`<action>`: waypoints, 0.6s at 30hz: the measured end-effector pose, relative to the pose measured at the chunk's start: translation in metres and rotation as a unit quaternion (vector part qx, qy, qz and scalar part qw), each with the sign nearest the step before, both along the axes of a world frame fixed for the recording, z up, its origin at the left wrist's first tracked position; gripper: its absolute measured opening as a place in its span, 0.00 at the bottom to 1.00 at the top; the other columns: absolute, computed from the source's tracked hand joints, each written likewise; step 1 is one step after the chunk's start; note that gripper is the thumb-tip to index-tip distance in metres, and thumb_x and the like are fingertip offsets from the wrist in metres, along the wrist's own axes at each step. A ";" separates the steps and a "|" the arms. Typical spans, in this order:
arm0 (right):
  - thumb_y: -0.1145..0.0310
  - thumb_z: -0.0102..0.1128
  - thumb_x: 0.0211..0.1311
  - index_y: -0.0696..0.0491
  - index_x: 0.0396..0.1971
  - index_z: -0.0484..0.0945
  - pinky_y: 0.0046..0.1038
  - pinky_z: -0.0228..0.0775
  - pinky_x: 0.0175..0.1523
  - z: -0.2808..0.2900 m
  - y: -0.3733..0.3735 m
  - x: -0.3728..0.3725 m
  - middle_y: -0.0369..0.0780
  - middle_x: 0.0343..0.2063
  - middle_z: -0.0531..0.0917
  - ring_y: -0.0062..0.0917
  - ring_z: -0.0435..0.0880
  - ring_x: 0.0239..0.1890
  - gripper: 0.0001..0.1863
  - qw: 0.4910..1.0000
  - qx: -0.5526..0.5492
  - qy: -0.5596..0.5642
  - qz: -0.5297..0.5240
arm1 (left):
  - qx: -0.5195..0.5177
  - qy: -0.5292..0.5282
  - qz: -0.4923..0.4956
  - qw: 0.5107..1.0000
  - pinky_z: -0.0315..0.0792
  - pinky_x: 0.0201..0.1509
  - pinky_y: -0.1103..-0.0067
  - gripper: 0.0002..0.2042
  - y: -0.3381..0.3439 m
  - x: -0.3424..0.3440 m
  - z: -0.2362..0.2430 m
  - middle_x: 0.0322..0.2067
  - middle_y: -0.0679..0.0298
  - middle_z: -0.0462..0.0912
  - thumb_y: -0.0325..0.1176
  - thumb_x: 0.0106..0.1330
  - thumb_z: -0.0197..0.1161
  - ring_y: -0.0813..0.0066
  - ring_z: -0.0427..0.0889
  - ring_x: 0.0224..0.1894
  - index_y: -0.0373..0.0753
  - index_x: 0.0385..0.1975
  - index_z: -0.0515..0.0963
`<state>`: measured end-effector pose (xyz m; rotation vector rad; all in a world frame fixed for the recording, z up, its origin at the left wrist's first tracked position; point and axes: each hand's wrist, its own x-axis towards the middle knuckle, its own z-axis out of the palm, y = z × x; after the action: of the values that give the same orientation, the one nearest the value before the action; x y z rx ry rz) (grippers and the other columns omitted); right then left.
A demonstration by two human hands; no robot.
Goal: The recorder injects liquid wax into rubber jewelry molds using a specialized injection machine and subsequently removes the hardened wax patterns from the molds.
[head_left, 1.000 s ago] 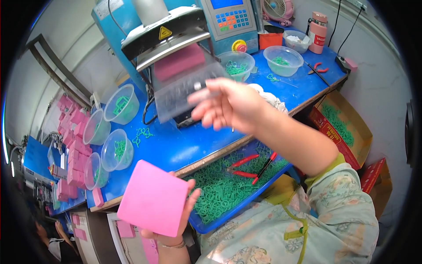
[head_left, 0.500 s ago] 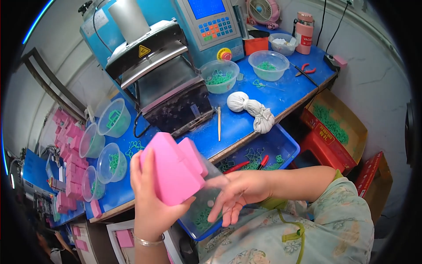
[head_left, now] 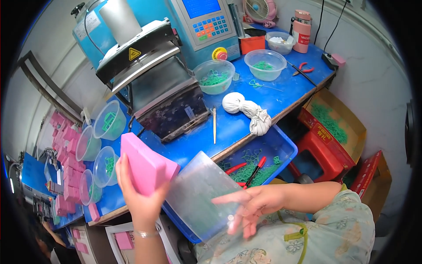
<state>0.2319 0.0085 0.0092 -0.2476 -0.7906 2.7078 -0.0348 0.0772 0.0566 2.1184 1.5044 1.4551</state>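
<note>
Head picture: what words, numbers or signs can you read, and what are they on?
I don't copy out wording, but here's where it is.
Warning triangle: yellow, on the dark press head.
Pink flask: pale letters on red.
Red box: yellow characters.
Second red box: printing, unclear.
Keypad: key marks too small.
White label: too small.
Yellow ring: too blurred.
</note>
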 end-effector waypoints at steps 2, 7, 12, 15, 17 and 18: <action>0.72 0.44 0.60 0.47 0.65 0.36 0.26 0.74 0.42 -0.009 0.004 -0.006 0.53 0.43 0.75 0.33 0.81 0.38 0.37 0.993 0.089 -0.055 -0.045 | 0.043 0.067 -0.051 0.996 0.56 0.60 0.63 0.43 -0.028 0.021 0.018 0.55 0.51 0.60 0.40 0.32 0.74 0.49 0.60 0.57 0.40 0.56 0.63; 0.71 0.47 0.61 0.56 0.55 0.61 0.25 0.71 0.46 -0.028 0.014 -0.026 0.47 0.42 0.77 0.27 0.79 0.41 0.21 0.955 0.291 -0.034 -0.043 | 0.099 0.358 -0.062 0.926 0.52 0.56 0.44 0.39 -0.076 0.038 0.016 0.59 0.49 0.51 0.43 0.32 0.75 0.33 0.48 0.60 0.52 0.51 0.68; 0.72 0.47 0.62 0.58 0.44 0.70 0.24 0.67 0.49 -0.032 0.011 -0.028 0.41 0.38 0.78 0.23 0.76 0.44 0.12 0.932 0.351 -0.059 -0.073 | 0.165 0.329 -0.072 0.927 0.53 0.56 0.44 0.37 -0.080 0.022 -0.003 0.60 0.48 0.48 0.45 0.34 0.76 0.31 0.47 0.61 0.54 0.51 0.68; 0.73 0.47 0.61 0.58 0.41 0.73 0.24 0.66 0.49 -0.033 0.009 -0.028 0.39 0.37 0.78 0.22 0.75 0.42 0.10 0.927 0.362 -0.059 -0.078 | 0.174 0.297 -0.062 0.937 0.53 0.56 0.44 0.36 -0.083 0.017 -0.006 0.60 0.48 0.47 0.45 0.35 0.76 0.31 0.47 0.60 0.55 0.50 0.68; 0.73 0.47 0.61 0.58 0.40 0.74 0.24 0.66 0.49 -0.035 0.008 -0.029 0.39 0.37 0.78 0.22 0.75 0.42 0.10 0.929 0.356 -0.068 -0.072 | 0.174 0.305 -0.062 0.934 0.52 0.57 0.44 0.36 -0.084 0.015 -0.005 0.60 0.48 0.46 0.44 0.35 0.76 0.32 0.48 0.60 0.55 0.50 0.68; 0.74 0.47 0.61 0.58 0.39 0.75 0.24 0.66 0.49 -0.035 0.007 -0.029 0.39 0.38 0.78 0.22 0.75 0.42 0.10 0.931 0.351 -0.075 -0.069 | 0.173 0.303 -0.060 0.935 0.52 0.57 0.44 0.36 -0.085 0.014 -0.005 0.60 0.48 0.46 0.44 0.35 0.76 0.32 0.48 0.60 0.55 0.50 0.68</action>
<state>0.2026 0.0157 -0.0261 -0.3222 -1.6436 2.1191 -0.0208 -0.0078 0.0521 3.0224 1.3018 1.1393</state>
